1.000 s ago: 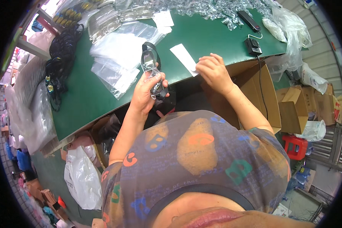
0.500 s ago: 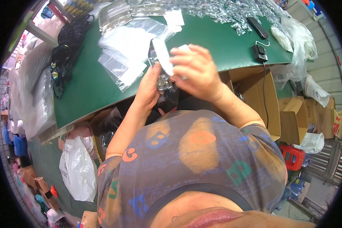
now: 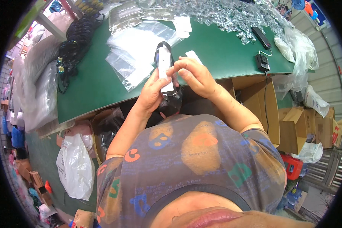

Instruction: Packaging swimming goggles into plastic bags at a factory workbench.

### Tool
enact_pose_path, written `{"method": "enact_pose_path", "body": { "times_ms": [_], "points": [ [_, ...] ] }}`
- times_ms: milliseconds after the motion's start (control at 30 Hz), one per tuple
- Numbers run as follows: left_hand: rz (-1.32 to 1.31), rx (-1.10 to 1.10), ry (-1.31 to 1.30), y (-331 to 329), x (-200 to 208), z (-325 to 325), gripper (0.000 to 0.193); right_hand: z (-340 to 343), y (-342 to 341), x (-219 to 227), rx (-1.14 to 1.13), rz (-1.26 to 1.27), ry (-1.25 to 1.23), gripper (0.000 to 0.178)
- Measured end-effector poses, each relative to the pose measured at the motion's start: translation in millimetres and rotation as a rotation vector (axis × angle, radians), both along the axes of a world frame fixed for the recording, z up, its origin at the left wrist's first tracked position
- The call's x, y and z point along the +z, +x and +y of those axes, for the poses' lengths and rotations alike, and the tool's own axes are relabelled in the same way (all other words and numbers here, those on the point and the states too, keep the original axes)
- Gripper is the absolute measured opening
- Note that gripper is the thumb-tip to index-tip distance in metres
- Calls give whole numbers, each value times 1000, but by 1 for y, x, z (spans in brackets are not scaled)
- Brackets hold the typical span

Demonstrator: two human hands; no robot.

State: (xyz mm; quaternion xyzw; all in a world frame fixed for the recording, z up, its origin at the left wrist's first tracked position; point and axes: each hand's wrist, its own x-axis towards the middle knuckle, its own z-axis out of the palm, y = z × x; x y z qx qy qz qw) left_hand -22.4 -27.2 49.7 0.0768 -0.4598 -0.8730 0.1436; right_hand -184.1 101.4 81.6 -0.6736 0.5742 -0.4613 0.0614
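My left hand (image 3: 152, 92) grips what look like black swim goggles (image 3: 173, 102) with a dark strap, thumb over a long white card strip (image 3: 165, 66). The card lies lengthwise along the goggles, inside the loop of the strap at its far end. From the right, my right hand (image 3: 197, 77) reaches in with fingers bent and close together, their tips at the card's right edge. Part of the goggles is hidden under the card and my left hand. Just beyond the right hand a small white card (image 3: 193, 57) lies on the green table (image 3: 212, 47).
Clear plastic bags (image 3: 127, 62) and white cards (image 3: 182, 24) lie beyond my hands. A heap of clear plastic pieces (image 3: 224, 19) covers the far side. Black strapped goggles (image 3: 78, 43) pile up at left. A black device (image 3: 262, 62) with a cable sits right, above an open cardboard box (image 3: 256, 102).
The white card, tilted and blurred before, now lies flat along the goggles under my left thumb. My right hand has shifted slightly down, and the small card beyond it shows more.
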Motion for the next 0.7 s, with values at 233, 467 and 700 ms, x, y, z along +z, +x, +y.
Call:
{"method": "enact_pose_path", "body": {
  "times_ms": [233, 467, 700],
  "points": [
    [182, 20, 346, 1, 22, 2, 56, -24, 2, -21, -71, -1173, -27, 41],
    [251, 98, 229, 9, 35, -19, 55, -11, 5, -12, 355, -1639, 430, 40],
    [159, 260, 1, 9, 22, -24, 36, -21, -27, 67, 600, -1253, 148, 35]
  ]
}}
